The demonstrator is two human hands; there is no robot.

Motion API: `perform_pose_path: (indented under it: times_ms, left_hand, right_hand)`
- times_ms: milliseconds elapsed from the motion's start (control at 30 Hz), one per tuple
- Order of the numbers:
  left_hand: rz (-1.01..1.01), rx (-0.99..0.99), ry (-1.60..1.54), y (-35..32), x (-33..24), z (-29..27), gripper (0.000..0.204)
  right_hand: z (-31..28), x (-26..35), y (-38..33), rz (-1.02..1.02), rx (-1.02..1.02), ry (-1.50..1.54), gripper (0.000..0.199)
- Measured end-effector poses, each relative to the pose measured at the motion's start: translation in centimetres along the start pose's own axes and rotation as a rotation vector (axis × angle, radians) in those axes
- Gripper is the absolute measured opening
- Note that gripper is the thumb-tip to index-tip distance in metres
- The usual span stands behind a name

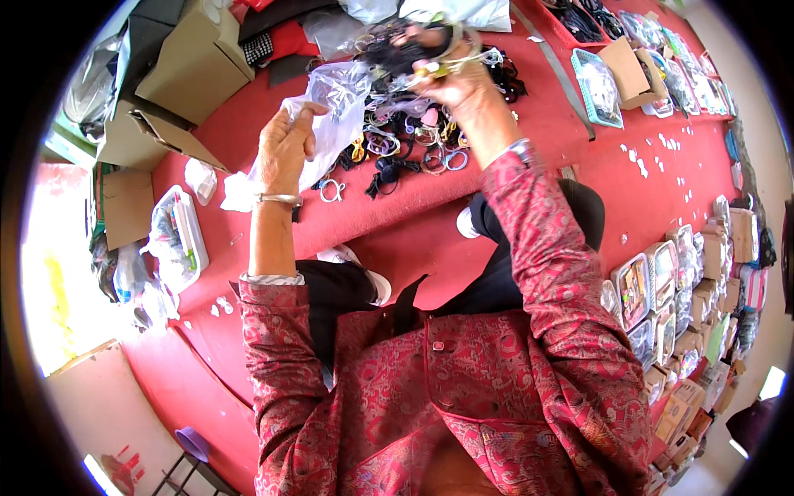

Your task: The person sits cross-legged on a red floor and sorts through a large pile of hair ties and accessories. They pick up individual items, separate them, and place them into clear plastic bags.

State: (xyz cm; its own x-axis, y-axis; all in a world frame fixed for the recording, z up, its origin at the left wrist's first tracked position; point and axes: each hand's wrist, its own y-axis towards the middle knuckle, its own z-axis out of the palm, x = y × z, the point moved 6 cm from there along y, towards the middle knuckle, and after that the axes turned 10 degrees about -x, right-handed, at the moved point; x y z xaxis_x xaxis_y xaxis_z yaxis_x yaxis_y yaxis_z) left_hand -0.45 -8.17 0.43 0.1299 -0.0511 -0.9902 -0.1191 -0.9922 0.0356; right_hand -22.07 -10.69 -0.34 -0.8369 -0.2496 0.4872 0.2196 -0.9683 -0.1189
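My left hand [285,149] is closed on the edge of a clear plastic bag [337,103], which hangs between it and the pile. A little blurred, my right hand [460,81] is raised over the far part of the pile, its fingers wrapped round a bunch of mostly black hair ties [393,48] with some pale loops. Below both hands, a loose pile of hair ties [426,140] in black, white, yellow, pink and blue spreads over the red-covered surface [364,211]. The bag's mouth and what it may hold cannot be made out.
Open cardboard boxes [198,70] stand at the far left, near a white plastic basket [188,236] of packages. To the right are a turquoise basket [597,87] of bagged goods and a long row of trays and boxes [662,281]. White scraps [641,161] litter the red floor.
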Motion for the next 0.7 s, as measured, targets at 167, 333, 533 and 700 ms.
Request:
perform_pose_path:
  times_ms: [167, 333, 533, 700]
  left_hand:
    - [0.050, -0.039, 0.050, -0.7, -0.1, 0.9, 0.022]
    - [-0.006, 0.034, 0.009, -1.6, 0.4, 2.1, 0.022]
    - [0.024, 0.330, 0.214, -3.9, 1.0, 6.1, 0.020]
    - [-0.018, 0.276, 0.603, -4.1, 4.6, 4.0, 0.029]
  right_hand:
    - [-0.9, -7.3, 1.6, 0.299, -0.164, 0.068, 0.013]
    - [-6.7, -14.4, 2.3, 0.583, -0.339, 0.162, 0.021]
    - [-12.7, -12.9, 5.5, 0.211, -0.480, 0.575, 0.011]
    - [-11.5, -9.6, 0.9, 0.320, -0.592, 0.501, 0.016]
